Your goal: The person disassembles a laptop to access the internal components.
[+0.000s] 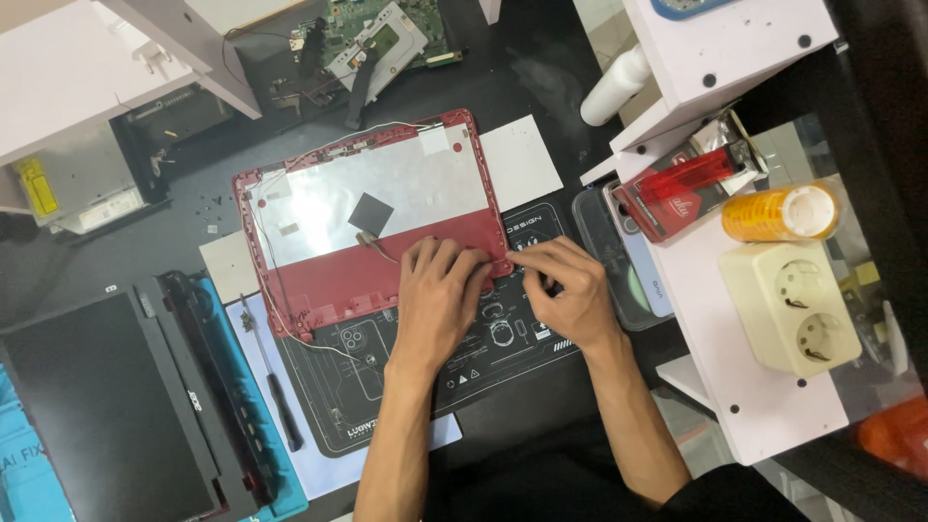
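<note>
Single head-worn view, looking almost straight down on the dark worktop [541, 87] from above the person's seat. Near edge at frame bottom, where both forearms enter; far edge at top. Medium-close: covers the worktop from the black laptop [106, 406] at left to the white shelf unit [744, 367] at right. No second view to overlap.

Electronics repair workshop: bare circuit board [382, 39], opened laptop lid [372, 217], screwdriver [275, 382], black work mat [483, 353].
</note>
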